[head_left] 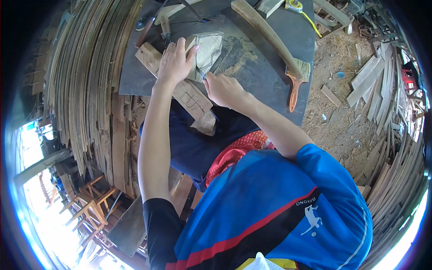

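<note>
My left hand (pixel 176 63) grips the left side of a pale, angular wood piece (pixel 208 47) with pencilled lines, its fingers curled over the edge. My right hand (pixel 225 90) is closed round a narrow metal tool (pixel 202 73), perhaps a knife or chisel, whose blade meets that piece; most of its handle is hidden. Beneath both lies a longer board (pixel 193 102) with dark markings, projecting past the near edge of the dark worktop (pixel 256 85). Farther right lie a curved wooden length (pixel 265 33) and a wide paintbrush (pixel 294 90).
A yellow tape measure (pixel 293 6) and more tools sit along the worktop's far side. Long planks (pixel 83 67) are stacked at the left, above wooden chairs (pixel 92 207). Loose boards (pixel 366 76) and shavings cover the floor at the right, with more planks along the rim.
</note>
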`<state>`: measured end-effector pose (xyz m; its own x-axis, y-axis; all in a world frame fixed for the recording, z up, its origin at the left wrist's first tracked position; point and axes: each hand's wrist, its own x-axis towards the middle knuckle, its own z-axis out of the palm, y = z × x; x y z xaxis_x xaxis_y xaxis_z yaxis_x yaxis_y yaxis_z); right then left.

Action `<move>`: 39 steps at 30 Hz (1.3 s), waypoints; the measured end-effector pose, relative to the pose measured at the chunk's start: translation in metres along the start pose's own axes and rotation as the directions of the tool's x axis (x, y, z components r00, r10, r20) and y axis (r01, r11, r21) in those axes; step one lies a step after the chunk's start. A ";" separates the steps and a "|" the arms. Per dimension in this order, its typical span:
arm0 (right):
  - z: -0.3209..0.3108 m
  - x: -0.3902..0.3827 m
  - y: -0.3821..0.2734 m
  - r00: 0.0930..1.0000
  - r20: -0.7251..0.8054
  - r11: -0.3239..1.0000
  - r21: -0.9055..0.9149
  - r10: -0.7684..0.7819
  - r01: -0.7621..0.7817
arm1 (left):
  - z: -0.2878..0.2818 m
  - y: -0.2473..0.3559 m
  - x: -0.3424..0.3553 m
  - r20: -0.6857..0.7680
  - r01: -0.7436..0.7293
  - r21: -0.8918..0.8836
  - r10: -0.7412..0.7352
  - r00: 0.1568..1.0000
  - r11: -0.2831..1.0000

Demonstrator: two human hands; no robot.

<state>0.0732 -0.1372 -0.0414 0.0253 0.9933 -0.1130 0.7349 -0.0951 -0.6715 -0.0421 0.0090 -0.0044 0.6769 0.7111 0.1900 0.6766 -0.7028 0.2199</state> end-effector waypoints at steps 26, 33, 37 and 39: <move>-0.006 -0.005 0.011 0.994 0.001 0.985 -0.133 0.110 -0.109 | -0.177 0.160 -0.105 -0.495 -0.398 -0.833 0.196 0.847 -0.384; 0.021 -0.001 0.028 0.994 -0.038 0.990 -0.099 0.101 -0.105 | -0.200 0.146 -0.075 -0.571 -0.498 -0.816 0.277 0.773 -0.295; 0.001 -0.004 0.016 0.997 0.012 0.992 -0.098 0.081 -0.080 | -0.203 0.163 -0.090 -0.404 -0.351 -0.888 0.138 0.904 -0.297; 0.001 -0.004 0.018 0.992 0.003 0.986 -0.109 0.130 -0.128 | -0.190 0.152 -0.088 -0.342 -0.308 -0.930 0.159 0.926 -0.203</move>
<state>0.0854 -0.1427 -0.0542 0.1181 0.9724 -0.2013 0.7948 -0.2141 -0.5679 -0.0541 -0.1566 0.1943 0.6356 0.5538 0.5379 -0.6150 -0.0579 0.7864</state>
